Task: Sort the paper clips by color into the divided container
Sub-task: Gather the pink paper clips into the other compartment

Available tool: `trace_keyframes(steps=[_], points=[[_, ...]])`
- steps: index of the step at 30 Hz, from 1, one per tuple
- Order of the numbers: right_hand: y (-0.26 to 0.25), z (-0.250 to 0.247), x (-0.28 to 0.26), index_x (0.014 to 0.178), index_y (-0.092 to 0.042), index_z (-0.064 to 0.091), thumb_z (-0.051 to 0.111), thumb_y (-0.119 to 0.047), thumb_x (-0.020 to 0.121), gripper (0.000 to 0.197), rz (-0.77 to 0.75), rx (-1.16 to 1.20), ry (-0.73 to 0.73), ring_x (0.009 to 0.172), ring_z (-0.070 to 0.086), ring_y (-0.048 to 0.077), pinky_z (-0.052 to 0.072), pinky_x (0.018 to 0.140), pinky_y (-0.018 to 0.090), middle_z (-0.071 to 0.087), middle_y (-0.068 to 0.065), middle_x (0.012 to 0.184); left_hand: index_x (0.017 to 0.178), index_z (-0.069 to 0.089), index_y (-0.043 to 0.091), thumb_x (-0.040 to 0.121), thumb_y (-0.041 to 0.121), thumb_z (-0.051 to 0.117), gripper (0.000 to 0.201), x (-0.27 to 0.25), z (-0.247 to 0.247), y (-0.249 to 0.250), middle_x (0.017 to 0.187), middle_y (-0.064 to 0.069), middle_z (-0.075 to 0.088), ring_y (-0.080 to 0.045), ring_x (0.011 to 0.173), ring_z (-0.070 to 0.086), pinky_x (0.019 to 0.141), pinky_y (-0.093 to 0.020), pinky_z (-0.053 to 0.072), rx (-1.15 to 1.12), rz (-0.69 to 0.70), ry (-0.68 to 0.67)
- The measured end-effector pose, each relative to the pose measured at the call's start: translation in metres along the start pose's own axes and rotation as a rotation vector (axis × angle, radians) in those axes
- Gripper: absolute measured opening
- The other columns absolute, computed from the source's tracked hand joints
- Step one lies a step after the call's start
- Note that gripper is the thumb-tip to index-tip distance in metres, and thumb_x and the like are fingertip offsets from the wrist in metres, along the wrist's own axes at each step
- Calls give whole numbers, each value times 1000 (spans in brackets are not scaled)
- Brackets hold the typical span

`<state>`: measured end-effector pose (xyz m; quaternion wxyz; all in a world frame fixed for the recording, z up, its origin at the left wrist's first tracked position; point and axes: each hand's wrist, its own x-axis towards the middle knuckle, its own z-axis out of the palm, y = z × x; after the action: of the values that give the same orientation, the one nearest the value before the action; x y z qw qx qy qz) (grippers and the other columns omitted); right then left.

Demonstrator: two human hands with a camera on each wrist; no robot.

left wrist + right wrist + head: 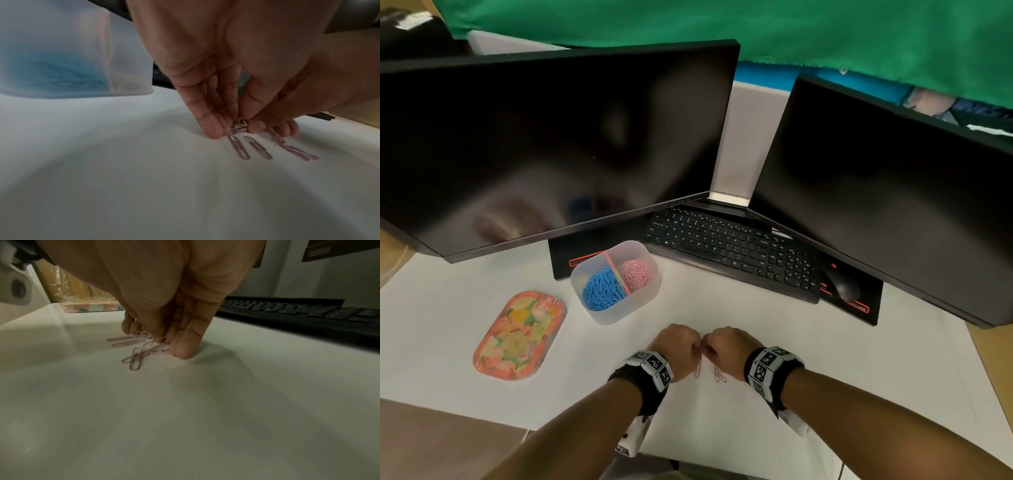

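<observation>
A translucent divided container (616,317) stands on the white table, with blue paper clips (601,291) in its left compartment and pink paper clips (638,272) in its right. In front of it my two hands meet fingertip to fingertip. My left hand (697,349) pinches a small bunch of pink clips (238,128) between thumb and fingers (209,128). My right hand (709,351) pinches pink clips (159,339) too, fingers (185,347) pointing down at the table. Loose pink clips (719,375) lie flat just below the hands, also visible as loose clips (259,150) and loose clips (134,360).
A flowered oval tray (518,335) lies left of the container. Behind are a black keyboard (732,246), a mouse (842,284) and two dark monitors (551,144). The white table surface (825,359) extends right of the hands.
</observation>
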<state>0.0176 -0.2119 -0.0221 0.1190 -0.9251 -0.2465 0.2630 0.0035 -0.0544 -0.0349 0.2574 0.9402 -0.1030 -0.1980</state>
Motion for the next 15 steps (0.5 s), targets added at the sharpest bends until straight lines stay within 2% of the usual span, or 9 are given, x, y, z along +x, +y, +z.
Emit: trace_keyframes(steps=[4, 11, 13, 15], points=[[1, -3, -1, 96, -10, 66, 43, -22, 96, 27, 9, 49, 18, 87, 61, 28, 45, 72, 29, 67, 11, 94, 95, 74, 15, 87, 15, 51, 24, -1, -4, -6, 98, -3, 72, -19, 91, 65, 84, -28, 52, -56, -9, 27], [-4, -33, 0, 101, -16, 69, 48, -23, 94, 22, -48, 140, 77, 84, 63, 18, 51, 76, 26, 69, 4, 94, 110, 69, 16, 87, 14, 51, 30, -6, -12, -23, 111, -2, 69, -18, 101, 63, 90, -25, 50, -53, -71, 38], [-14, -52, 7, 99, -19, 69, 52, -29, 94, 21, -42, 176, 108, 76, 62, 15, 52, 73, 26, 69, 1, 87, 112, 68, 17, 87, 16, 51, 30, -8, -13, -27, 114, -1, 68, -17, 104, 62, 92, -25, 49, -45, -91, 40], [-28, -73, 19, 97, -22, 70, 54, -37, 93, 22, -28, 208, 150, 64, 57, 9, 49, 64, 23, 64, -4, 76, 114, 67, 18, 87, 17, 50, 31, -10, -15, -29, 116, -1, 67, -17, 107, 61, 95, -26, 48, -37, -107, 41]])
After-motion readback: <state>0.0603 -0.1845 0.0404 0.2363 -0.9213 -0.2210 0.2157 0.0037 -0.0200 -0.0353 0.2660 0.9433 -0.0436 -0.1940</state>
